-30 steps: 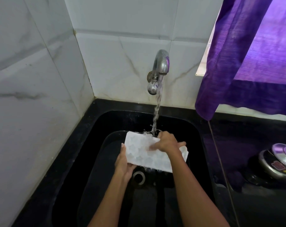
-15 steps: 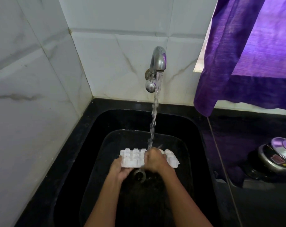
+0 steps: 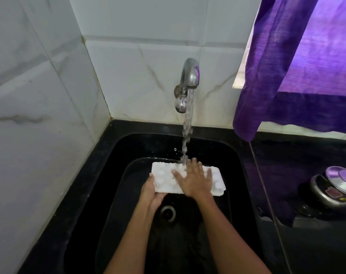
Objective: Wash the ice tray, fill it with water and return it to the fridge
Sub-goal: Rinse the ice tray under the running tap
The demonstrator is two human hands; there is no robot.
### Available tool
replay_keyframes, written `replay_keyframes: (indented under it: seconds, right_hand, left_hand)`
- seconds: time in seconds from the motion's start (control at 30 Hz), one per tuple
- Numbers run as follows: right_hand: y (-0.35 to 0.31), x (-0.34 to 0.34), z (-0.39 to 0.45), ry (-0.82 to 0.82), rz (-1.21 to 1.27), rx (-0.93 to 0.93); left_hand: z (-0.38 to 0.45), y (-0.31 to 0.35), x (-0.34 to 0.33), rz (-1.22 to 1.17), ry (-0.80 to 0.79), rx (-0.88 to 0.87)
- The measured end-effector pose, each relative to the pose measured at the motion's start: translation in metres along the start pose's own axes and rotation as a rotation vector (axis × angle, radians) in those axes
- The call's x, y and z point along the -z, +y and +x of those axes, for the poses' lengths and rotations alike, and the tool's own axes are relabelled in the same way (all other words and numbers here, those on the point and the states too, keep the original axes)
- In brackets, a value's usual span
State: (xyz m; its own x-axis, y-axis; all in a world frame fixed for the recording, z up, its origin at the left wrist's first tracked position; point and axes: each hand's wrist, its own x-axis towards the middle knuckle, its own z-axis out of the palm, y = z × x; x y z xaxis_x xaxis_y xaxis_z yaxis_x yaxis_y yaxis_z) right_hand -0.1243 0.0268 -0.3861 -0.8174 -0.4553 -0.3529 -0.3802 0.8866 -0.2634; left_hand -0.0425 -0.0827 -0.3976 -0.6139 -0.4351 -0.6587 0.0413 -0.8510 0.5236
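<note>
Ice tray point(image 3: 164, 179) — white, held over the black sink point(image 3: 235, 155), above the drain point(image 3: 168, 213), directly beneath the tap point(image 3: 189, 76) and its running stream point(image 3: 188, 125). Long axis left to right across the view, bumpy side apparently upward. Left hand point(image 3: 151, 191) at the tray's left short end, thumb over the edge, remaining fingers hidden underneath, gripping. Right hand point(image 3: 194, 179) flat on top right of centre, fingers spread and straight, stream landing by the fingertips. Washing stage, judged unfinished. Next rub likely lengthwise along the tray — right hand nearer the unwashed right end. Pressure cooker point(image 3: 334, 186) on the counter, well apart.
</note>
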Motion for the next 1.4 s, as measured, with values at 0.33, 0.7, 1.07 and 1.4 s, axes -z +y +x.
replay_keyframes:
  seconds: [0.33,0.7,1.07,1.4]
  right_hand:
    - [-0.035,0.005,-0.029,-0.041,0.053,0.126]
    - [-0.009,0.041,-0.088,-0.131,0.001,0.008]
    - [0.016,0.070,-0.112,0.232,0.277,-0.054]
    - [0.046,0.048,-0.088,0.185,1.174,-0.237]
  left_hand:
    - [-0.018,0.020,0.007,0.067,0.076,-0.065]
    - [-0.071,0.028,0.032,0.066,0.080,-0.030]
    - [-0.101,0.022,0.053,0.615,0.018,-0.106]
    - [-0.071,0.003,0.079,0.408,0.074,-0.217]
